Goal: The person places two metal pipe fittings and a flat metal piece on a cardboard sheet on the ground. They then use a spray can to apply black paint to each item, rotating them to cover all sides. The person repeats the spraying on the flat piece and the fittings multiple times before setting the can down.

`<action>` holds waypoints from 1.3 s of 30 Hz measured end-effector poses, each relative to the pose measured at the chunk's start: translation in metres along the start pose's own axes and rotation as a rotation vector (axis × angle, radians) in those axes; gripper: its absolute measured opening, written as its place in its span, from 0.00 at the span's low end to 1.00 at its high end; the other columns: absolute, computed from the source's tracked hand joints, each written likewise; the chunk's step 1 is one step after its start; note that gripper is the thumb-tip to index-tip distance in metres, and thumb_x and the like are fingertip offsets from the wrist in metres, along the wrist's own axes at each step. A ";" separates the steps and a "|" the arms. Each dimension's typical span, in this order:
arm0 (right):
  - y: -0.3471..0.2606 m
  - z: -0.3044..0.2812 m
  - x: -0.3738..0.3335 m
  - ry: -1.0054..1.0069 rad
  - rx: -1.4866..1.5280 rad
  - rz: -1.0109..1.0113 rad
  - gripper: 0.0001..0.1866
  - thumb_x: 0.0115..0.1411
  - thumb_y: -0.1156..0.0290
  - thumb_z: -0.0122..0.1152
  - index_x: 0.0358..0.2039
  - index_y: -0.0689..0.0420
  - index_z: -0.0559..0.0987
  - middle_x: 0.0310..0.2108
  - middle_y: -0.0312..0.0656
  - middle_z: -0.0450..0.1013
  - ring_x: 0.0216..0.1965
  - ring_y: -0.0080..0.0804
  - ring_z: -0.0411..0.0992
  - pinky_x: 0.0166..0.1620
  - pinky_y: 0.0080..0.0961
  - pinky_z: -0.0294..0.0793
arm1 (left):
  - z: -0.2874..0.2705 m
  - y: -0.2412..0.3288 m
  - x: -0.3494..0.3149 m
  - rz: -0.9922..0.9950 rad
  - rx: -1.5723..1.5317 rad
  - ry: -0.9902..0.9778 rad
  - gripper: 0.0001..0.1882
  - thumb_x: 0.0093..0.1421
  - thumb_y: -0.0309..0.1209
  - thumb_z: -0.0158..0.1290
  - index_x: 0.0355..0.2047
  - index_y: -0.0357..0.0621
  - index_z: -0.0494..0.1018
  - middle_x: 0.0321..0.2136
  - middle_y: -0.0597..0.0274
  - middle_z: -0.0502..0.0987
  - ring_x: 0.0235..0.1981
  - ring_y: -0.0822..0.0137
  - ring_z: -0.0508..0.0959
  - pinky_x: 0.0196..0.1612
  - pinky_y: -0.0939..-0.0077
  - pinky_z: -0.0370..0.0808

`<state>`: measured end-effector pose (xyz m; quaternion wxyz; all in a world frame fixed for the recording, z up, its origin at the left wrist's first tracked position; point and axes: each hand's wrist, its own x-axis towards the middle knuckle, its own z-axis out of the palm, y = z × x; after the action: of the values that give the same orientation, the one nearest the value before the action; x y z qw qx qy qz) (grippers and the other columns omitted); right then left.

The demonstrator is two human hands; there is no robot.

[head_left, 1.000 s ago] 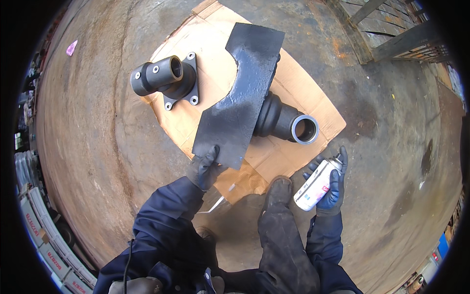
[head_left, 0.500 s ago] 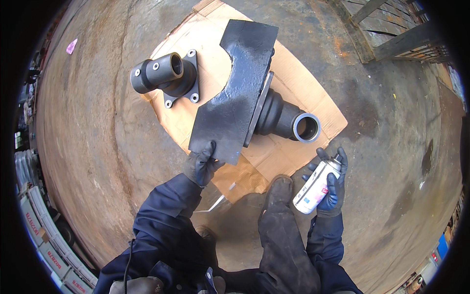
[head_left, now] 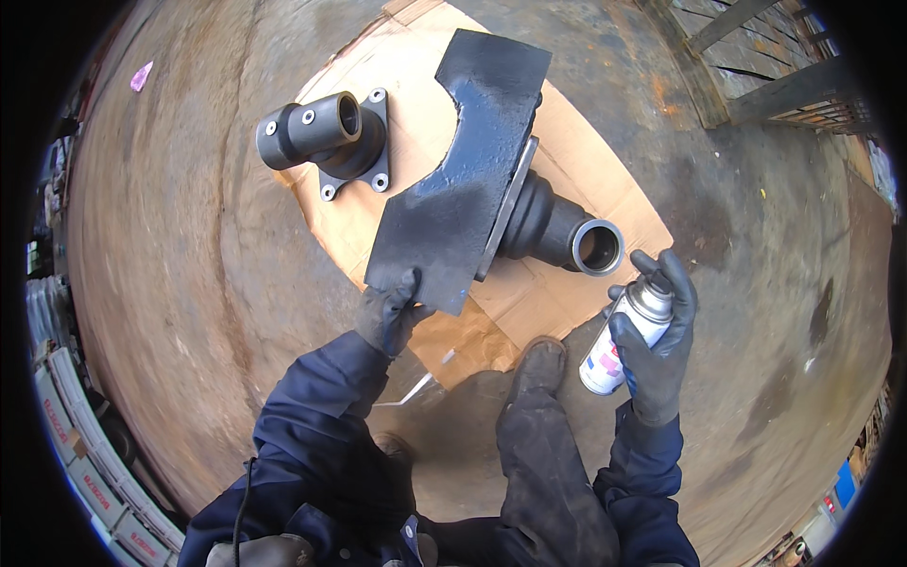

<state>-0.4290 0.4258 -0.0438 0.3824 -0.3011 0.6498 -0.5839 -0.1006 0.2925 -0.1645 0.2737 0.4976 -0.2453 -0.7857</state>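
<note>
A dark flat plate (head_left: 425, 231) with a curved cut-out slants over a sheet of cardboard (head_left: 605, 180). My left hand (head_left: 390, 307), in a black glove, grips its near left corner, thumb on top and the other fingers beneath. In my gloved right hand (head_left: 659, 350) is a white spray can (head_left: 619, 342), tilted, with a finger over its top. Just beyond the can lies a black stepped pipe fitting (head_left: 557, 227), its round open end toward the right hand and its flange against the plate. Another black flanged pipe fitting (head_left: 326, 137) stands to the left.
Brown paper (head_left: 463, 350) lies under the cardboard's near edge, by my boot (head_left: 540, 364). A thin white strip (head_left: 416, 390) is on the floor. At the far right stands a metal frame (head_left: 784, 90); grey bins (head_left: 99, 472) line the near left.
My right hand has moved slightly away and to the right with the spray can, turning it. The left hand keeps its hold, and the plate sits slightly shifted in view.
</note>
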 end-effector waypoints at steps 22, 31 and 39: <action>-0.001 0.028 0.011 -0.105 -0.355 -0.082 0.45 0.58 0.78 0.73 0.75 0.57 0.67 0.61 0.49 0.74 0.57 0.33 0.78 0.60 0.33 0.80 | 0.024 0.012 -0.015 0.140 0.142 0.090 0.23 0.73 0.41 0.63 0.58 0.36 0.75 0.48 0.56 0.83 0.46 0.63 0.86 0.45 0.64 0.89; 0.002 0.037 0.007 -0.061 -0.280 -0.026 0.44 0.57 0.80 0.73 0.74 0.58 0.68 0.59 0.48 0.75 0.55 0.32 0.79 0.58 0.30 0.81 | 0.036 0.012 -0.020 0.245 0.204 0.155 0.19 0.70 0.29 0.65 0.58 0.35 0.76 0.47 0.58 0.83 0.45 0.67 0.85 0.47 0.68 0.87; 0.001 0.038 0.002 -0.065 -0.219 0.039 0.43 0.58 0.81 0.77 0.73 0.62 0.69 0.66 0.52 0.74 0.65 0.38 0.75 0.65 0.34 0.75 | 0.063 0.024 -0.031 0.379 0.387 0.164 0.14 0.70 0.26 0.65 0.53 0.34 0.80 0.39 0.63 0.85 0.40 0.75 0.82 0.44 0.76 0.80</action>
<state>-0.3973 0.4040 -0.0456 0.3794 -0.3469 0.7028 -0.4917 -0.1427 0.3029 -0.1043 0.3345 0.5479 -0.4566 -0.6160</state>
